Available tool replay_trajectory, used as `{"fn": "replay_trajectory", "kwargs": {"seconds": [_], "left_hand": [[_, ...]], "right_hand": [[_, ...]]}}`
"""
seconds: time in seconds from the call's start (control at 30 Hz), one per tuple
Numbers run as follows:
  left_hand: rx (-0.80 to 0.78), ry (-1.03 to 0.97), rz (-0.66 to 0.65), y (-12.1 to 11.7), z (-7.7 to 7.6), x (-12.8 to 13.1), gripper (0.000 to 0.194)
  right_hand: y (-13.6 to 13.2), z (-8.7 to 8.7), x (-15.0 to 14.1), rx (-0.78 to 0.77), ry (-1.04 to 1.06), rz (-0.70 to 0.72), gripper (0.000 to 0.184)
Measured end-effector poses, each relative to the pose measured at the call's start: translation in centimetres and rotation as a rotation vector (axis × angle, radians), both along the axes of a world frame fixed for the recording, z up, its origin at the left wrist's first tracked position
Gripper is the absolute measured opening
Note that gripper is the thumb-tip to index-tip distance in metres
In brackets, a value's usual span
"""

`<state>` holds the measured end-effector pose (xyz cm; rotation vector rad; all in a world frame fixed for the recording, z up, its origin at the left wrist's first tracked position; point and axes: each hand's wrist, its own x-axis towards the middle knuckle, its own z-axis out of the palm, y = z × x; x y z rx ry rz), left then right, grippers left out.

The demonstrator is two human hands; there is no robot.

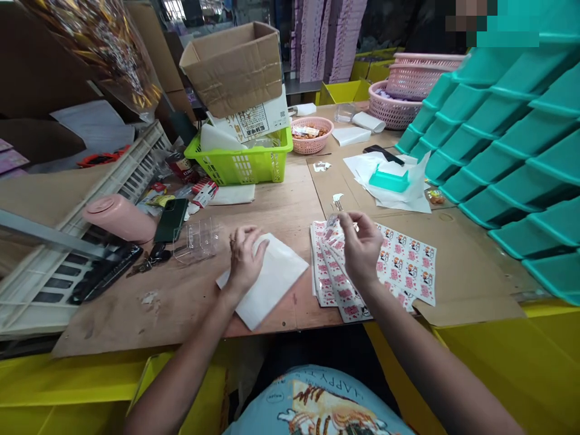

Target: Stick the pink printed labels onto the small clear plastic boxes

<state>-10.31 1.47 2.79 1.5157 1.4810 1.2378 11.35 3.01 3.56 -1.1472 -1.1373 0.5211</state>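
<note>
Sheets of stickers [410, 260] printed with pink and black cartoon figures lie fanned out near the table's front edge. Over them my right hand [365, 244] is closed in a pinch, thumb against forefinger, on what looks like a small clear sticker [332, 222]. My left hand [247, 257] rests with its fingers apart on a stack of blank white paper [276, 275], left of the sticker sheets. A clear plastic tray [198, 241] sits on the table to the left of that hand.
Teal bins [521, 151] are stacked at the right. A lime green basket [240, 160] carries a cardboard box [235, 72]; beside it is a pink basket [312, 138]. A teal piece [388, 179] lies on white sheets. At left are a phone [171, 219] and pink cylinder [118, 219].
</note>
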Motion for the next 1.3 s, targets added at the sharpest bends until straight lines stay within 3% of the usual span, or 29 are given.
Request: {"fn": "replay_trajectory", "kwargs": {"seconds": [0.07, 0.13, 0.17, 0.27, 0.37, 0.5, 0.63, 0.7, 0.8, 0.93, 1.07, 1.1, 1.17, 1.23, 1.3], "left_hand": [[-0.15, -0.221, -0.215, -0.6, 1.1, 1.6, 0.046], [-0.366, -0.602, -0.441, -1.5, 2.1, 3.3, 0.068], [-0.438, -0.779, -0.483, -1.9, 2.4, 3.9, 0.074], [-0.467, -1.085, -0.408, -2.5, 2.5, 4.5, 0.073], [-0.384, -1.113, -0.307, -2.6, 1.9, 3.9, 0.063], [-0.199, -0.9, -0.279, -3.3, 1.1, 3.7, 0.063], [-0.046, -0.637, -0.336, -4.1, 0.3, 4.0, 0.071], [-0.001, -0.469, -0.366, -4.5, 0.0, 3.9, 0.074], [0.107, -0.246, -0.381, -5.2, -0.3, 3.7, 0.078], [0.261, 0.03, -0.324, -5.2, -0.2, 2.4, 0.081], [0.351, 0.418, -0.205, -2.4, 0.8, -3.4, 0.075], [0.326, 0.541, -0.118, -1.2, 1.1, -5.6, 0.075], [0.203, 0.806, 0.018, 1.1, 1.6, -9.9, 0.105], [0.032, 0.996, -0.025, 2.8, 1.7, -13.1, 0.117], [-0.009, 1.091, -0.148, 3.4, 1.6, -14.8, 0.111]], "right_hand": [[-0.7, 0.2, -1.0, 0.15, -0.246, 0.009, 0.013], [-1.5, -0.1, -1.9, 0.291, -0.481, 0.099, 0.006], [-2.0, -0.5, -2.2, 0.335, -0.578, 0.154, 0.008], [-3.2, -1.6, -2.3, 0.358, -0.735, 0.299, 0.027], [-4.0, -2.0, -2.2, 0.284, -0.595, 0.335, 0.034], [-4.6, -1.1, -2.9, -0.065, -0.099, 0.336, 0.018], [-5.5, -0.3, -4.8, -0.439, 0.492, 0.631, 0.024], [-6.1, -0.3, -5.8, -0.537, 0.744, 0.707, 0.022], [-6.8, -0.6, -6.6, -0.616, 0.962, 0.684, 0.018], [-6.7, -1.0, -5.6, -0.632, 0.899, 0.602, 0.016], [-6.0, -0.6, -3.2, -0.376, 0.633, 0.387, 0.013], [-5.8, -0.3, -2.7, -0.317, 0.557, 0.356, 0.012], [-5.5, 0.3, -2.6, -0.233, 0.4, 0.386, 0.014], [-4.7, 0.7, -3.7, -0.171, 0.241, 0.49, 0.03], [-3.3, 0.6, -6.0, -0.111, 0.075, 0.593, 0.058]]}}
